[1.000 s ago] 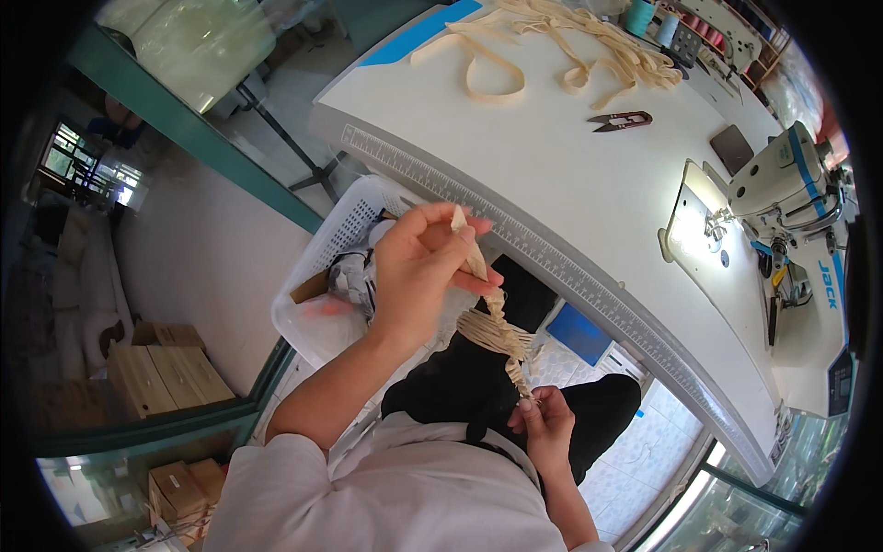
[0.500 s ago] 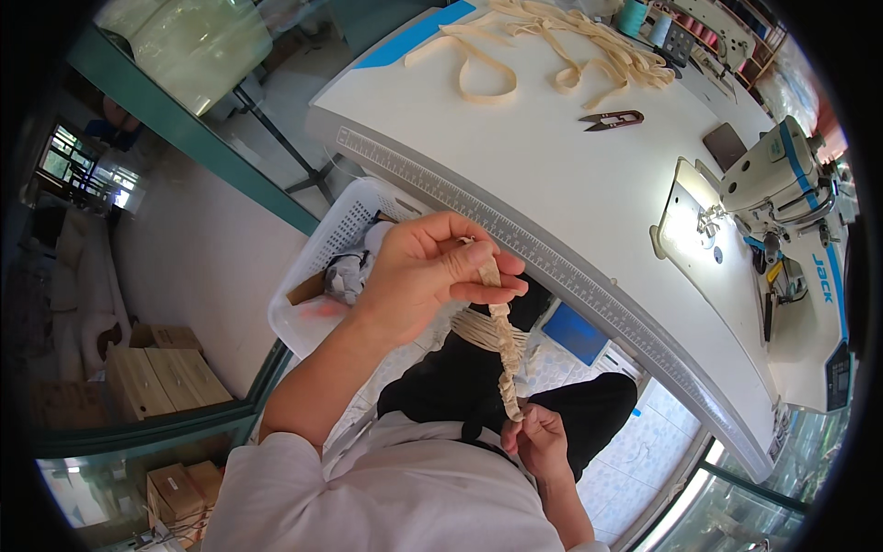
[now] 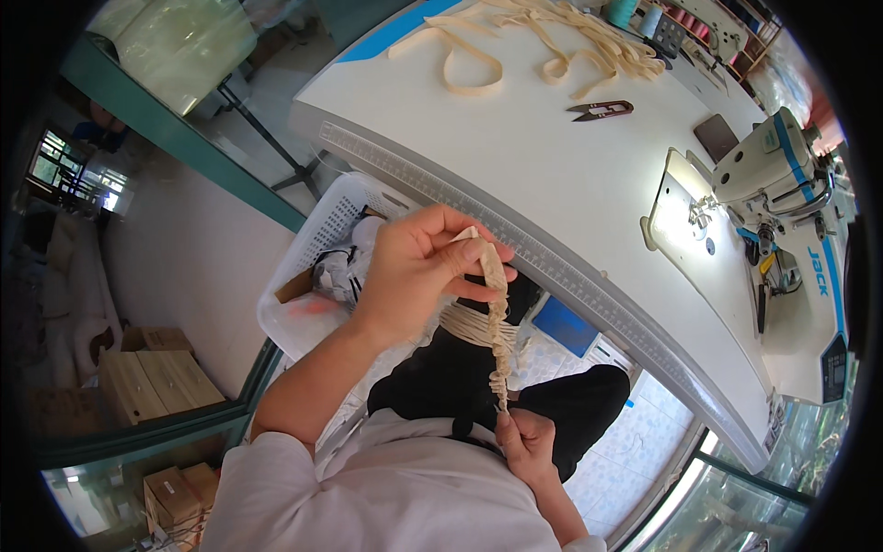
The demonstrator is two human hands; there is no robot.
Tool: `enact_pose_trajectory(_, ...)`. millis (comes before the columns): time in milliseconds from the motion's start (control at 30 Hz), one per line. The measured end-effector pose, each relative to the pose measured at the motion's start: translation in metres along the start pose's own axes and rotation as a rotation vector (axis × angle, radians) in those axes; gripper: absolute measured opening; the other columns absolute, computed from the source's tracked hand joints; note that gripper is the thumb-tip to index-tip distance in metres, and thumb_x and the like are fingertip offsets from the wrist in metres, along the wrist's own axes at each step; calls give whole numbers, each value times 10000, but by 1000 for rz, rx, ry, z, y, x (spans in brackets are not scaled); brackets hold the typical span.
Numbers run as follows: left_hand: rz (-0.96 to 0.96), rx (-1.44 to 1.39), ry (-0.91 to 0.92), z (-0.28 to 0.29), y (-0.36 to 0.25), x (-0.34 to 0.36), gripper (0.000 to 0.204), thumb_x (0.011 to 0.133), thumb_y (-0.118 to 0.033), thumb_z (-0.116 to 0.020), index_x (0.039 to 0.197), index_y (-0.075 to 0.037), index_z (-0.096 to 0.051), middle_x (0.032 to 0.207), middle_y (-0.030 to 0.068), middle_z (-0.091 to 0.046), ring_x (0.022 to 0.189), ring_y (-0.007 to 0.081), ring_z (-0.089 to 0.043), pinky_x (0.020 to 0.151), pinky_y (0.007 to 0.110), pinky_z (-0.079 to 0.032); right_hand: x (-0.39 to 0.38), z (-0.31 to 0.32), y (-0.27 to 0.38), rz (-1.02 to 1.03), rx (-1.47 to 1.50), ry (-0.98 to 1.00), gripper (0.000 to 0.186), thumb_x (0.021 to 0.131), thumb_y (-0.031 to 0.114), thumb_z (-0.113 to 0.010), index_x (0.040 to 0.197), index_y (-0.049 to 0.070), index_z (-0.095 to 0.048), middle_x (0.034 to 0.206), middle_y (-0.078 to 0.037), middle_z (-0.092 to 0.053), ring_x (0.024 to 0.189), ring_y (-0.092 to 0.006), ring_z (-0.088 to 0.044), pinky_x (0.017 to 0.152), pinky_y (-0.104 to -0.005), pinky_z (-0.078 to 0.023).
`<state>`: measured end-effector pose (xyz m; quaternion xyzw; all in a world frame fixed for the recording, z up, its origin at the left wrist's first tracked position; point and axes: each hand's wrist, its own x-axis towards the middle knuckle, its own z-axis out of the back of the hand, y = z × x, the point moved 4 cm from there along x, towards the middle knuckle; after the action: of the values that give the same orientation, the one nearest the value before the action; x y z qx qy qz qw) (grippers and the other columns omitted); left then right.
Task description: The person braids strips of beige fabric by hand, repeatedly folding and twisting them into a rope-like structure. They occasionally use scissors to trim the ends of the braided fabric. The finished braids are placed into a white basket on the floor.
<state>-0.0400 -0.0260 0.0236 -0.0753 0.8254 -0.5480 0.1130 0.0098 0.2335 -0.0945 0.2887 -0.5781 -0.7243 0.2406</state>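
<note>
A gathered beige fabric strip hangs between my two hands over my lap. The thumb and fingers of my left hand pinch its smoother upper end, beside the table edge. Down near my waist, my right hand grips the lower end between thumb and fingers. The ruffles are bunched tightly along the middle and lower part. Several turns of thin beige cord lie around my left thigh, just behind the strip.
The white sewing table carries loose beige strips, thread snips, a dark phone-like slab and a lit sewing machine. A white plastic basket with bags stands beside my left arm, below the table edge.
The strip's lower part hangs straighter, and my right hand has turned and shifted slightly left. My left hand keeps its pinch while more of the smooth upper end shows. The view has shifted slightly.
</note>
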Motion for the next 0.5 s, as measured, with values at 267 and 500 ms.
enact_pose_trajectory(267, 15, -69, 138, 5, -8, 14, 39, 904, 5, -607, 932, -10, -584, 1136, 222, -637, 975, 339, -688, 623, 328, -635, -1, 4, 10, 53, 141, 110, 413, 1007, 223, -524, 662, 1, -567, 629, -57, -569, 554, -130, -521, 521, -268, -399)
enact_pose_trajectory(500, -7, -497, 229, 2, 9, 18, 70, 898, -6, -626, 864, -47, -580, 1087, 220, -650, 926, 322, -695, 713, 363, -630, -1, 2, 15, 18, 200, 112, 422, 1013, 231, -513, 669, -4, -578, 634, -60, -580, 568, -133, -534, 537, -269, -413)
